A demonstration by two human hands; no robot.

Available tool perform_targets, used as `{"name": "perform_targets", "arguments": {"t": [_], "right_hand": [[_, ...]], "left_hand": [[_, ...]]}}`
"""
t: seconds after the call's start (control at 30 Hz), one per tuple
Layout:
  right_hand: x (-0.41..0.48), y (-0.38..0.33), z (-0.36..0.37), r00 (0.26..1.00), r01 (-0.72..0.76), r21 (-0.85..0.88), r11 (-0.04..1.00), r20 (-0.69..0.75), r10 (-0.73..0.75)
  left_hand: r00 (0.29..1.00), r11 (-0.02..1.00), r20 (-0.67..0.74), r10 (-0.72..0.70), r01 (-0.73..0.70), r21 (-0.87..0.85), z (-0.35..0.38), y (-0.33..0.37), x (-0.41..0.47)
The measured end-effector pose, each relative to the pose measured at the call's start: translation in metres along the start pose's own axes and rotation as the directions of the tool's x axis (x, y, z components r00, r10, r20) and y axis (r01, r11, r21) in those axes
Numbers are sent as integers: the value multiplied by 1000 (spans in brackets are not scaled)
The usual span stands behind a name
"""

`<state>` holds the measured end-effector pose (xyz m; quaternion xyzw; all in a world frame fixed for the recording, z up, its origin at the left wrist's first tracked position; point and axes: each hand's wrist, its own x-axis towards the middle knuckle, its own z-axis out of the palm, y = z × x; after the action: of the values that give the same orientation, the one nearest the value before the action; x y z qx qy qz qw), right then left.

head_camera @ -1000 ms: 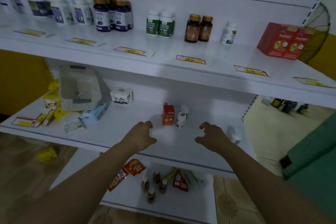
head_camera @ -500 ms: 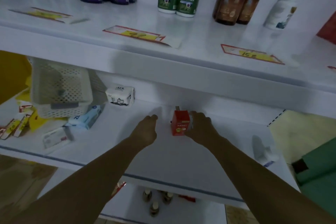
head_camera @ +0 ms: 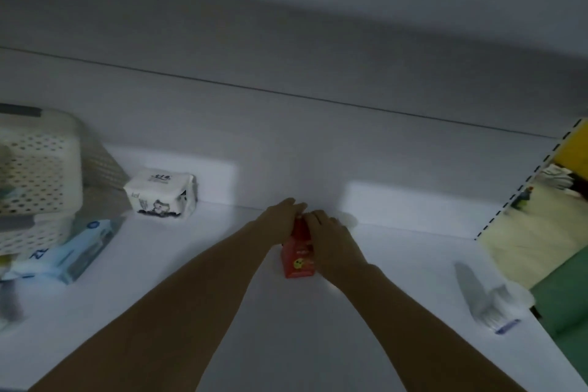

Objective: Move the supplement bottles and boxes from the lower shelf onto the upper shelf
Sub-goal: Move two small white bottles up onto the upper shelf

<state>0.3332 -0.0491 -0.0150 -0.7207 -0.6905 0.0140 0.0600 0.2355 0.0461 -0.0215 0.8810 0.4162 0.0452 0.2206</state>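
One perforated white basket (head_camera: 38, 169) sits far left, contents too blurred to tell. My left hand (head_camera: 280, 216) and right hand (head_camera: 331, 242) clasp the upright red box (head_camera: 297, 259), a yellow emblem on its front.

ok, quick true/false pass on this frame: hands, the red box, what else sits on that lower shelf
1. Both hands are at the red box. True: the left hand and the right hand flank it.
2. The red box is already on the upper shelf. False: it stands on the lower shelf.
3. A white perforated basket sits at the shelf's left end. True.
4. The white bottle near the right edge stands upright. False: it lies on its side.
5. The white pack with dark print touches the red box. False: it sits well apart, to the left near the back wall.
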Motion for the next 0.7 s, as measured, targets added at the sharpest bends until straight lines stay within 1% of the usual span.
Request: {"name": "perform_targets", "arguments": {"t": [0.03,0.1,0.17,0.2,0.27,0.3,0.33,0.4,0.43,0.47,0.53,0.57,0.63,0.7], "right_hand": [[1,1,-1,1000,11,-3,1000,1,-11],[1,3,-5,1000,7,17,1000,16,-7],[-3,5,-11,998,-41,91,995,45,37],[-7,6,-15,994,-93,162,982,75,82],[-18,8,-28,969,-240,349,906,138,204],[-24,9,-37,953,-303,434,848,156,260],[-29,9,-48,940,-341,502,795,162,301],[-39,12,-69,929,-356,627,693,157,335],[-43,11,-81,929,-345,707,618,161,334],[-49,7,-99,930,-335,788,516,187,317],[-59,2,-119,928,-333,883,331,243,284],[-62,-1,-128,928,-328,903,279,253,273],[-74,-8,-145,934,-310,920,241,248,256],[-90,-12,-159,960,-234,951,200,193,205]], "left_hand": [[1000,1000,-29,-5,4,-26,1,-1,2],[996,1000,-93,-17,16,-13,0,-2,0],[995,999,-92,-49,47,-21,-4,-6,-7],[994,995,-72,-77,72,-75,-7,-8,-14],[987,947,-40,-153,135,-293,-17,-11,-30],[980,893,-37,-195,161,-420,-24,-13,-39],[970,812,-17,-242,193,-550,-33,-14,-49],[947,574,91,-307,261,-776,-51,-10,-72],[935,469,153,-319,296,-832,-61,-7,-83],[926,409,206,-315,328,-851,-74,-2,-98],[932,324,271,-242,341,-883,-90,11,-118],[939,271,279,-200,327,-905,-99,19,-129],[952,156,280,-122,297,-942,-114,37,-152],[962,41,265,-65,268,-963,-125,55,-172]]}}
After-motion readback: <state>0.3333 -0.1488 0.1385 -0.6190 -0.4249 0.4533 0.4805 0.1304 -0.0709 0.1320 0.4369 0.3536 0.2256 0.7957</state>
